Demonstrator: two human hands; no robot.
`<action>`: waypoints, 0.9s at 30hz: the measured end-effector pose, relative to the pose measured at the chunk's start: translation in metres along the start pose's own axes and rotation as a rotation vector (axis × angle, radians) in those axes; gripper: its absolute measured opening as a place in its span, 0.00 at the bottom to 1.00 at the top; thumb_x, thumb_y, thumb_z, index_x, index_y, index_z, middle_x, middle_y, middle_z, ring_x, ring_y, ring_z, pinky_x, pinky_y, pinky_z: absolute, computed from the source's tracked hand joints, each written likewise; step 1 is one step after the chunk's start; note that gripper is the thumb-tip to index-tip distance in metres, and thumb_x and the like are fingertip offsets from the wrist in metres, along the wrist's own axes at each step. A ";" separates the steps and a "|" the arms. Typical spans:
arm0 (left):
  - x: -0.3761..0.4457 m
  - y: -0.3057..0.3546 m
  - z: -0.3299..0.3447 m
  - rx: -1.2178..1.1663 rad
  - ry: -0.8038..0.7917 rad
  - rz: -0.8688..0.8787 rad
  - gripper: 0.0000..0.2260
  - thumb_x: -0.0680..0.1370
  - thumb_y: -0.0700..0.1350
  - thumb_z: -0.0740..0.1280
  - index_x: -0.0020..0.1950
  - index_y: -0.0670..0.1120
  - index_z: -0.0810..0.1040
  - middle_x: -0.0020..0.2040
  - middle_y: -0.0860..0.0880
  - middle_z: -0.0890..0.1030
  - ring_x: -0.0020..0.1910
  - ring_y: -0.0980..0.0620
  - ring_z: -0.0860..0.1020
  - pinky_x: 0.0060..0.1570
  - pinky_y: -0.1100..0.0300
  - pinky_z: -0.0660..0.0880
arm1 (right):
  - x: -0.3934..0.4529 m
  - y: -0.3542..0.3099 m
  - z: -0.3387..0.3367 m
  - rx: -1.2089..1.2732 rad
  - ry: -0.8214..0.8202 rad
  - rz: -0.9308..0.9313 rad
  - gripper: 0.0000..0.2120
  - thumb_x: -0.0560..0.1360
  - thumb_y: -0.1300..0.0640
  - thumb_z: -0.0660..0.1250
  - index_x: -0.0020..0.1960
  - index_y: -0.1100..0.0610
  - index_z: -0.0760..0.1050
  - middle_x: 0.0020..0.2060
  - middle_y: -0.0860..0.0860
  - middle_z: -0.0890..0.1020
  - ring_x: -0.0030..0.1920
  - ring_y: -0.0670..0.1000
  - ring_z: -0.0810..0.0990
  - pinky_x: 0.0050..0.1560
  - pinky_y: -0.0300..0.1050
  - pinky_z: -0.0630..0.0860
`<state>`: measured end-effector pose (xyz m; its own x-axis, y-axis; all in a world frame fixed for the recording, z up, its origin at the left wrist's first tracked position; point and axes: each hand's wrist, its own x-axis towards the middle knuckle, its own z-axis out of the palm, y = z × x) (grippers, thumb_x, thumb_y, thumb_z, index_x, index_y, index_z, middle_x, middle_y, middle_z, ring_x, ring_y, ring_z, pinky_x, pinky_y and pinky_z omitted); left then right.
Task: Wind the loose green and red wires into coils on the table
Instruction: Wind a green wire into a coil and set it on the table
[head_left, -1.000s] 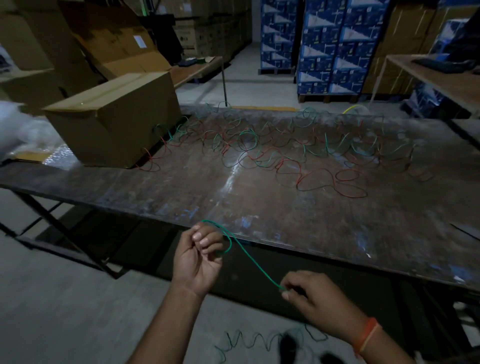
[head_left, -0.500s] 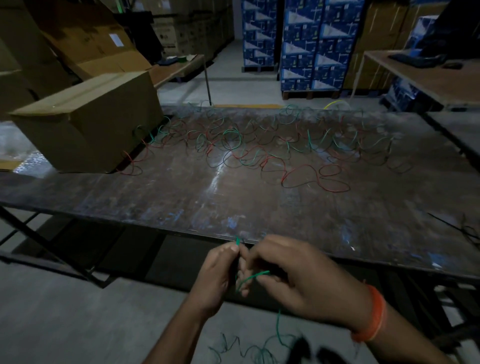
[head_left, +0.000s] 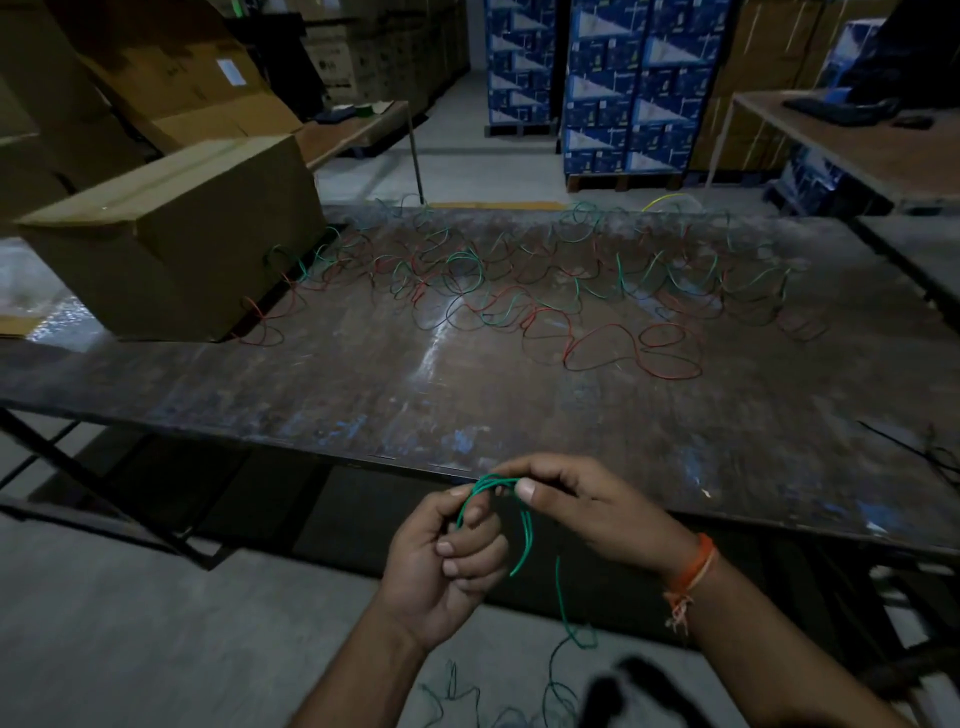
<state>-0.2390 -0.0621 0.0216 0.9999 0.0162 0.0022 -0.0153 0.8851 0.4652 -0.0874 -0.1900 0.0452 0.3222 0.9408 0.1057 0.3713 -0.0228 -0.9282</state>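
Observation:
A green wire (head_left: 525, 535) loops between my two hands just in front of the table's near edge. My left hand (head_left: 447, 561) grips the small loops with its fingers curled round them. My right hand (head_left: 582, 506) pinches the top of the loop between thumb and fingers. The wire's free tail hangs down to the floor, where it lies in kinks (head_left: 561, 696). Farther back on the dark metal table (head_left: 363, 384) lies a wide tangle of loose green and red wires (head_left: 519, 296).
A closed cardboard box (head_left: 176, 234) stands at the table's back left, touching some wires. Thin black strands (head_left: 930, 452) lie at the right edge. Other tables (head_left: 857, 145), stacked blue cartons (head_left: 623, 88) and brown cartons stand behind. Concrete floor lies below.
One second ago my hands were apart with the wire stretched between them. They came together, and now several small loops are gathered in my left hand with the right pinching the top.

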 end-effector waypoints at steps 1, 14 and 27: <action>0.000 -0.002 0.000 -0.015 -0.010 0.002 0.10 0.82 0.45 0.58 0.43 0.44 0.73 0.26 0.55 0.61 0.24 0.58 0.60 0.25 0.63 0.52 | -0.001 0.001 0.002 0.043 -0.023 0.016 0.15 0.80 0.55 0.65 0.66 0.56 0.78 0.58 0.50 0.84 0.61 0.50 0.81 0.66 0.46 0.75; 0.003 0.007 0.013 0.470 0.288 -0.084 0.17 0.79 0.44 0.54 0.51 0.35 0.79 0.27 0.47 0.65 0.24 0.53 0.64 0.24 0.63 0.63 | 0.006 0.006 0.000 -0.635 0.003 -0.138 0.24 0.74 0.60 0.59 0.68 0.55 0.78 0.54 0.54 0.83 0.55 0.54 0.78 0.54 0.36 0.65; -0.001 0.016 -0.003 0.004 0.136 -0.229 0.07 0.71 0.40 0.70 0.41 0.45 0.71 0.27 0.55 0.60 0.24 0.59 0.56 0.24 0.65 0.54 | 0.000 0.021 -0.004 0.764 -0.082 0.283 0.13 0.73 0.65 0.69 0.57 0.67 0.77 0.39 0.57 0.82 0.39 0.51 0.82 0.39 0.39 0.77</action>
<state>-0.2406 -0.0463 0.0265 0.9674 -0.1215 -0.2223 0.2113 0.8709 0.4438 -0.0762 -0.1916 0.0271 0.2388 0.9565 -0.1677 -0.4198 -0.0541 -0.9060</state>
